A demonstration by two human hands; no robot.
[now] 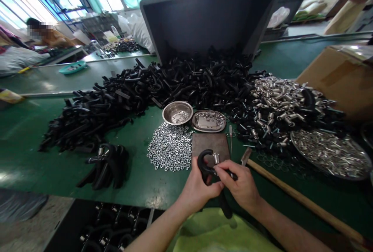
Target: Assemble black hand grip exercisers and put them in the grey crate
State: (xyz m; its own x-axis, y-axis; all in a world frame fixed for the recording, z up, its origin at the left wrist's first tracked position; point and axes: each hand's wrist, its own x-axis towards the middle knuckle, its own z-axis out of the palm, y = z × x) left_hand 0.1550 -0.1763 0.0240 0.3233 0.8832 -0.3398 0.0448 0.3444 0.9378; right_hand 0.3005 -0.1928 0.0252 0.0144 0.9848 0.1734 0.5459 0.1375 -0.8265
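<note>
My left hand (198, 188) is wrapped round a black curved handle (204, 160), whose hooked end points up and whose long end hangs toward my lap. A silver spring (216, 158) stands at the handle's right side. My right hand (239, 182) pinches a short black part (232, 174) beside the spring; its fingertips partly hide where it meets the handle. Both hands are close together over the front edge of a flat metal plate (210, 143). Left of the plate lies a heap of silver nuts (170, 147).
A round steel bowl (177, 113) and an oval tray (208, 121) sit behind the plate. A hammer (303, 199) lies to the right. Black parts (186, 81) are piled before a large grey bin (212, 19). Finished-looking handles (106, 166) stand at left. A person (48, 36) sits far left.
</note>
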